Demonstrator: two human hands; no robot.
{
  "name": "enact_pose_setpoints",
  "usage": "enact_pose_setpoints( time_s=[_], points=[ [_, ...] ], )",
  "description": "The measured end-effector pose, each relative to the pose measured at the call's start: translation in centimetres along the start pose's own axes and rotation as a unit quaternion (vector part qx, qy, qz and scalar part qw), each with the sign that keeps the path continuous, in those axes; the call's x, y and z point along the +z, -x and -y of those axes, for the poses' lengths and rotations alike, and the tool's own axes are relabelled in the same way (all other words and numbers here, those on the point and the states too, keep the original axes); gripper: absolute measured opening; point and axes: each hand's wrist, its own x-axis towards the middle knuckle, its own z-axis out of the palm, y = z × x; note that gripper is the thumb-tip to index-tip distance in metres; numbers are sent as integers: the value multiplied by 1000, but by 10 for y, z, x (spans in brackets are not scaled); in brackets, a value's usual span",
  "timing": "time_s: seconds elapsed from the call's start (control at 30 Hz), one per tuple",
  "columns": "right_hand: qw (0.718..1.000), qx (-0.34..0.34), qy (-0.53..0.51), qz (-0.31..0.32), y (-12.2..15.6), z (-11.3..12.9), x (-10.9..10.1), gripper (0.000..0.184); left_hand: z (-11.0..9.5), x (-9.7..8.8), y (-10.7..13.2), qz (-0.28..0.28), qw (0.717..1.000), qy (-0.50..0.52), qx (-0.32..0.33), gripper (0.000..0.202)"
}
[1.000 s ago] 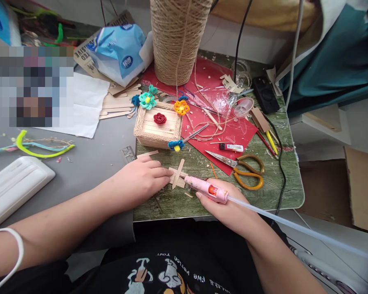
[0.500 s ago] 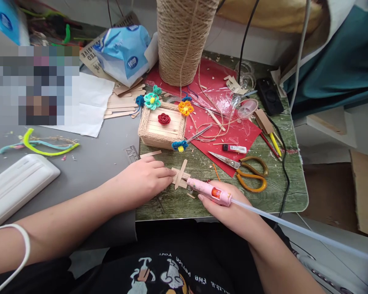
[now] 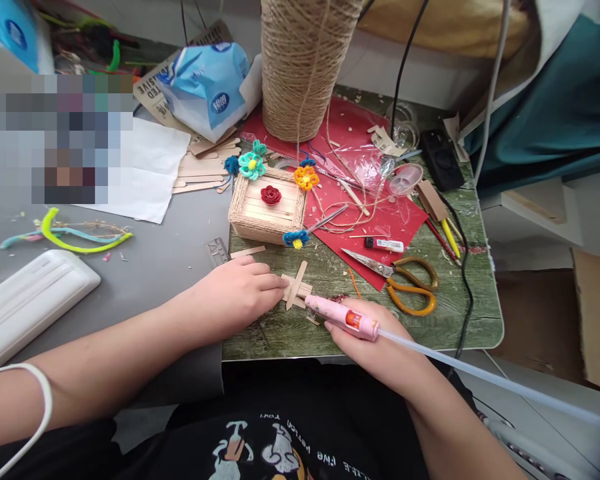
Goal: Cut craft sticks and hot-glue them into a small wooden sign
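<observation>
My left hand [image 3: 235, 293] lies on the green wood-patterned tabletop [image 3: 450, 313], fingers curled and fingertips pressing a small piece of crossed wooden sticks [image 3: 296, 285]. My right hand [image 3: 380, 343] grips a pink glue gun [image 3: 343, 317] with a clear glue stick trailing to the right. The gun's nozzle touches the right side of the stick piece.
Behind stands a stick box [image 3: 269, 205] wrapped in twine with pipe-cleaner flowers. A big twine cone [image 3: 303, 63], red paper [image 3: 380, 220], scissors [image 3: 395, 273], loose sticks [image 3: 200, 177], a blue tissue pack [image 3: 207, 83] and a white case [image 3: 27, 303] lie around.
Both hands stay on the stick piece and the glue gun; only the camera view has shifted slightly.
</observation>
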Motion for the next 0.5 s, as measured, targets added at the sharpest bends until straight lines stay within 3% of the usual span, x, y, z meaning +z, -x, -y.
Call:
enact_pose_setpoints(
  time_s=[0.5],
  points=[
    [999,-18,37,4,-1,0,0,29,-1,-1,-1,-3,1000,14,-1,22]
  ],
)
